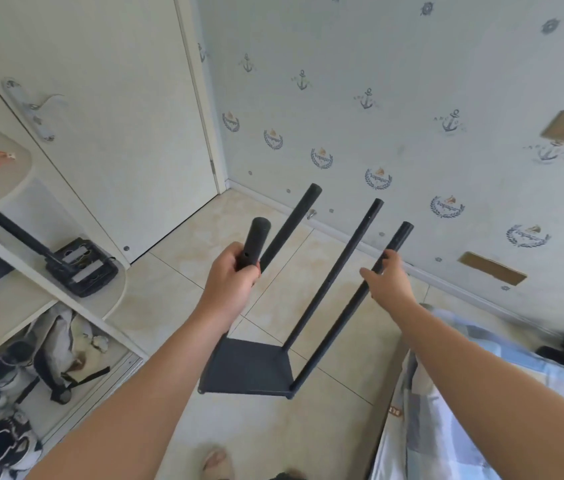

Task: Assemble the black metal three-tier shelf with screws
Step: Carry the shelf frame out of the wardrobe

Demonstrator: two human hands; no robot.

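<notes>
Shelf frame (329, 278) rn = one black tier panel (249, 368) w/ four poles sticking up, low over the tile floor (325, 427), can't tell if it's actually touching. Sits btw the white cabinet (76, 303) and the checked bedding (446, 410), anchor wallpaper (412, 98) behind. Left hand (228, 275) is wrapped tight round the near-left pole (256, 240) just under its top. Right hand (386, 277) has fingers hooked round the right pole (341, 320) near the top, thumb sticking out

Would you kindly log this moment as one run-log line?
left hand grips near-left pole | right hand grips right pole | one shelf panel fitted at pole bases
</notes>
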